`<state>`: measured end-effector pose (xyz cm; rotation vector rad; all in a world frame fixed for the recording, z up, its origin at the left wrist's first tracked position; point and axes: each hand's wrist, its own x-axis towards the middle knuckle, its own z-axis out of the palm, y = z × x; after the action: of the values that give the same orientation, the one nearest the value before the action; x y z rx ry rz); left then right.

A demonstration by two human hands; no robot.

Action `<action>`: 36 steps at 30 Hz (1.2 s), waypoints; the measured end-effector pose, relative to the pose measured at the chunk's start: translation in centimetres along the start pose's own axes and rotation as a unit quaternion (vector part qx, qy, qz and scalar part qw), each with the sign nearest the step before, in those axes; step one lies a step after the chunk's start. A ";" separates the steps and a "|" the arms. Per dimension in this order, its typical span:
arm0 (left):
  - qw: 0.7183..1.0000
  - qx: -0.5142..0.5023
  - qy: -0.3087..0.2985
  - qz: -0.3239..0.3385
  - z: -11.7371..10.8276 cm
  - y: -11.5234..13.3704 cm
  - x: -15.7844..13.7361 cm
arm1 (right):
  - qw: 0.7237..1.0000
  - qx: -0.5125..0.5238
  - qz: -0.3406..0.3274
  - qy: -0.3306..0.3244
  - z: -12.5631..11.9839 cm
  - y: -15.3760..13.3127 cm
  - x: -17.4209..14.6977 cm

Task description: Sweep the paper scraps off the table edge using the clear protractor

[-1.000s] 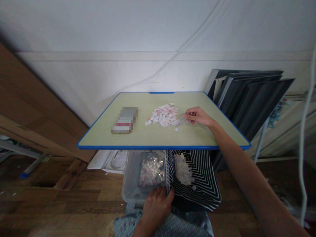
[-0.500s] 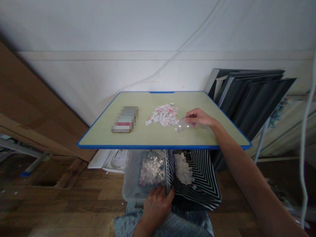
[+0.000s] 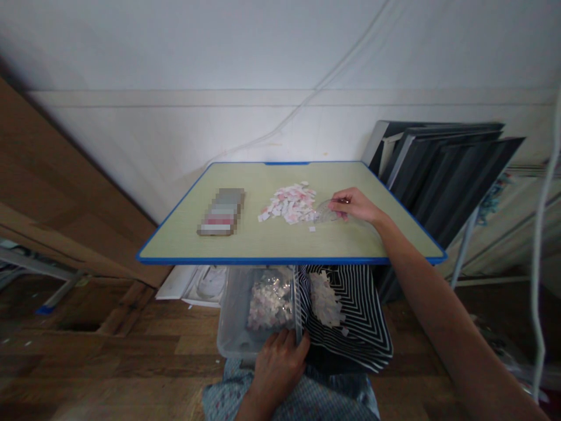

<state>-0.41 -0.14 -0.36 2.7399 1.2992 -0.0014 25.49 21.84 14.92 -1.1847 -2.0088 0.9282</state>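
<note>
On the table, my right hand (image 3: 354, 204) is closed on a clear plastic cup (image 3: 324, 211), tipped so that its far end meets the right edge of a pile of small white and pink paper pieces (image 3: 290, 203). One loose piece (image 3: 312, 229) lies just below the pile. Down at my lap, my left hand (image 3: 280, 356) has its fingers wrapped over the near rim of a translucent plastic bin (image 3: 232, 342). Inside that bin lies a clear bag of similar pieces (image 3: 270, 301).
The blue-edged folding table (image 3: 175, 242) also bears a blurred-out phone-like item (image 3: 221, 211) at left. Right of the bin sits a black-and-white striped fabric container (image 3: 363, 316) with pale pieces (image 3: 325, 299). Dark flat panels (image 3: 442, 175) lean at right; cardboard (image 3: 65, 175) stands at left.
My right hand has shifted slightly up and tilted the clear cup, its mouth now against the pile's right edge. My left hand stays on the bin rim.
</note>
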 end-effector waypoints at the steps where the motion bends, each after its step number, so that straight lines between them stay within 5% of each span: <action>1: 1.000 0.001 -0.004 -0.001 0.0 0.0 0.0 | 1.000 -0.001 0.001 -0.001 0.0 0.0 0.0; 21: 0.999 0.006 0.034 0.008 0.5 0.0 -0.2 | 1.000 -0.019 -0.006 0.016 -0.2 0.5 0.0; 36: 1.000 0.018 -0.010 0.001 -0.2 0.1 0.1 | 1.000 0.002 -0.012 -0.014 -0.3 0.0 -0.2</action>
<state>-0.31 -0.13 -0.13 2.7634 1.3049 -0.0522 25.79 21.68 15.09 -1.1486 -2.0382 0.9414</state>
